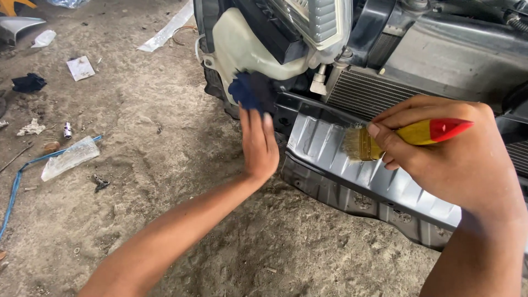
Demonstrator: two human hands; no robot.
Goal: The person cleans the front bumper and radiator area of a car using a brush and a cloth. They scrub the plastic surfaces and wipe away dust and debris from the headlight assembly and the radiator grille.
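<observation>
Yellow and red on its handle, the paintbrush looks light and stiff, with soft bristles; the handle is the natural place to grip. The right hand is closed around that handle, bristles resting on the grey metal bumper beam. The left hand pinches a soft dark blue rag against the car's front.

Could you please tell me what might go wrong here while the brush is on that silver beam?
The left hand presses a dark blue cloth near the white plastic tank; a slip could knock its fittings. The right hand sweeps a paintbrush along the ribbed silver beam, close below the radiator fins, so bristles or dust might reach them.
</observation>
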